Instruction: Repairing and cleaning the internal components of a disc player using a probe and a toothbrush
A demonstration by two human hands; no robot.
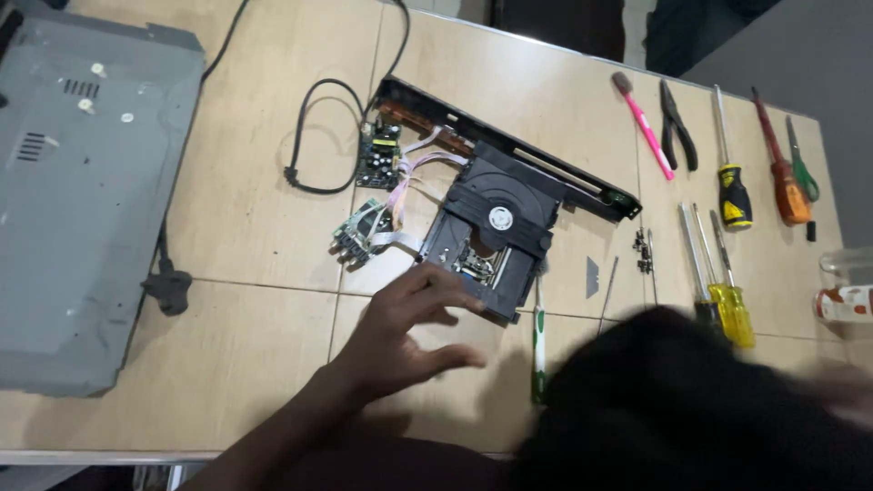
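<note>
Disc player is well into teardown, judging from how parts lie. Grey metal top cover [86,191] is off and sits at the far left of the tiled table [255,300], w/ the black power cord [309,136] looping from its edge toward the boards. The black optical drive mech [491,232] is out of the chassis and lies mid-table, spindle hub facing up, one corner touching the long black front panel [509,145] that runs diagonally behind it. Two circuit boards are freed but not separated: the power supply board [378,155] and a smaller connector board [359,235] just below it, both tied to the drive by pale ribbon cables [409,177]. So covers and screws look done; a small cluster of loose screws [643,250] lies right of the drive. Left to do, as I read it: unplug ribbons, split the drive itself. Left hand [405,332] is open, fingers spread, gripping nothing, fingertips at the drive's near corner, touching or just short, can't tell which. Right hand [850,386] is a blur at the right edge behind a dark out-of-focus mass [682,409]; can't tell if it's open or holding anything. A green-handled screwdriver [538,350] lies just beside the drive, near the left hand. Tools are laid out at right: yellow-handled screwdrivers [727,305], a black-and-yellow screwdriver [730,186], pliers [677,127], a pink brush [644,123], an orange-handled screwdriver [784,177].
</note>
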